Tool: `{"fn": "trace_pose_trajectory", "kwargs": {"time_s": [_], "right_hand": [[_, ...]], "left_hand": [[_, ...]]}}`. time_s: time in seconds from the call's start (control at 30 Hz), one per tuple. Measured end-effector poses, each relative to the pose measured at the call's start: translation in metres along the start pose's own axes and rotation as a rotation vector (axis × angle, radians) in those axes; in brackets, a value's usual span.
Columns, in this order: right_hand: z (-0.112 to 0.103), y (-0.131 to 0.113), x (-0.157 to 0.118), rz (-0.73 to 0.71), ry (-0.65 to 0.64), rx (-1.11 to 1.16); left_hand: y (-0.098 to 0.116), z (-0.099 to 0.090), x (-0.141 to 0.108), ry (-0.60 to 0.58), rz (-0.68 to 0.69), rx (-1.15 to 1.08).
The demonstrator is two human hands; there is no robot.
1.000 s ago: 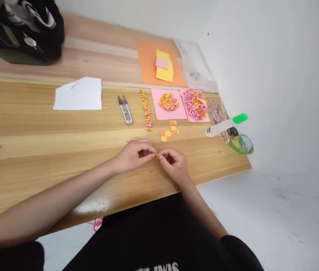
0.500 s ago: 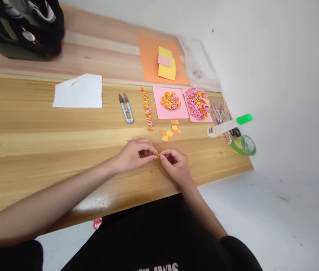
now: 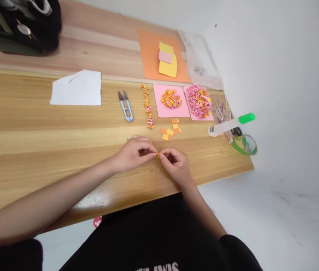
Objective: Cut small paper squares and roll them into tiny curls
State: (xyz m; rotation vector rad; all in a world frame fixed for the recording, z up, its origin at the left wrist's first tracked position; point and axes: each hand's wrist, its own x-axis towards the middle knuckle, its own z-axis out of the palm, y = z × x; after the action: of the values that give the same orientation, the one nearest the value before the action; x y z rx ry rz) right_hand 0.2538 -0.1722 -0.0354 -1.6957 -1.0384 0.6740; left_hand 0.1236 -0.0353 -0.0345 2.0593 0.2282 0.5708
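Observation:
My left hand point(image 3: 135, 153) and my right hand point(image 3: 176, 163) meet fingertip to fingertip over the wooden table point(image 3: 105, 143). Both pinch a tiny orange-yellow paper piece point(image 3: 158, 154) between thumb and forefinger. Just beyond them lie several small orange and yellow paper pieces point(image 3: 170, 132). A row of small twisted pieces point(image 3: 147, 107) runs away from me. Behind the loose pieces, a pink sheet point(image 3: 159, 111) bears an orange, yellow and pink pile point(image 3: 171, 99). To its right is a larger, mostly pink pile point(image 3: 197, 101).
Blue-handled snips point(image 3: 126, 108) and a white paper point(image 3: 77, 90) lie left of the row. An orange sheet point(image 3: 148, 56) is at the back, a black bag point(image 3: 43, 34) at the back left. A green-capped tube point(image 3: 227, 126) and a green-tinted cup point(image 3: 242, 146) stand near the right edge.
The view has shifted slightly, so the things on the table sit a little higher in the picture. Both hands keep nearly the same pinch on the small piece.

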Motion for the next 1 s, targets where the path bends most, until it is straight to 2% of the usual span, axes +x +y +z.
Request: {"fn": "trace_pose_trajectory", "kwargs": {"time_s": [0.67, 1.0], "right_hand": [[-0.0003, -0.0004, 0.0003, -0.007, 0.008, -0.035], [-0.0005, -0.0014, 0.0001, -0.015, 0.022, -0.045]], "left_hand": [[-0.0036, 0.0030, -0.0003, -0.005, -0.064, -0.007], [-0.0028, 0.0015, 0.0004, 0.002, -0.047, -0.027]]}}
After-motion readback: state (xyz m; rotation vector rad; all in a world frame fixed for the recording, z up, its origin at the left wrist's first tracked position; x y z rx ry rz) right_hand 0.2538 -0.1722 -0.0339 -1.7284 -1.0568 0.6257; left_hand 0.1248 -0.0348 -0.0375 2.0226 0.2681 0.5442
